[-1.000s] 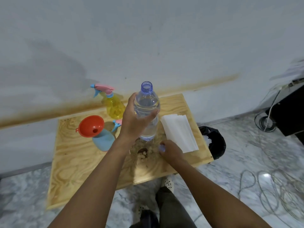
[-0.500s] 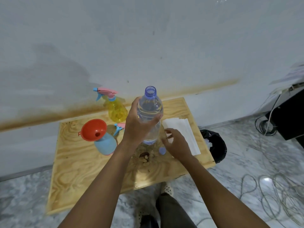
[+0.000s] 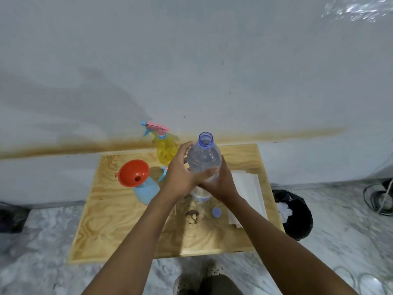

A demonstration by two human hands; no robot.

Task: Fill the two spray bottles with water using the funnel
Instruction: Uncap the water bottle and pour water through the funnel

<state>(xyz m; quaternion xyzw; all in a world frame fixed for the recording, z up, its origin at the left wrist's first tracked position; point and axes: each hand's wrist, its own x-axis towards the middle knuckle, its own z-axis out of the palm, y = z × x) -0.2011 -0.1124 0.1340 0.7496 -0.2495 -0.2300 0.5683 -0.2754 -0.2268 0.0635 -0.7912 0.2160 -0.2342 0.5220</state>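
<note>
Right hand [image 3: 221, 184] has come off the worktop [image 3: 110, 220] and now wraps the water bottle [image 3: 204, 158] from the right; half a second ago it hovered near the cap, a second ago it rested by the paper. Left hand [image 3: 180, 177] keeps its closed grip on the bottle's left side; both hands now clasp it, upright, mouth open. Blue cap [image 3: 216, 212] lies loose on the worktop, just in front of the bottle.

I read this as cap removal finished; the pour comes next; neither fill looks started, though I cannot judge levels.

Orange funnel [image 3: 133, 173] sits tilted in the neck of the blue spray bottle [image 3: 146, 191], left of the hands; its sprayer head [image 3: 164, 173] lies beside it. Yellow spray bottle [image 3: 167, 152] stands at the back, near the wall, head on.

Room: open worktop in front and to the left; folded paper [image 3: 247, 194] reaches the right edge; black bin [image 3: 294, 213] stands on the floor beyond it; the tilted funnel may tip under a stream.
</note>
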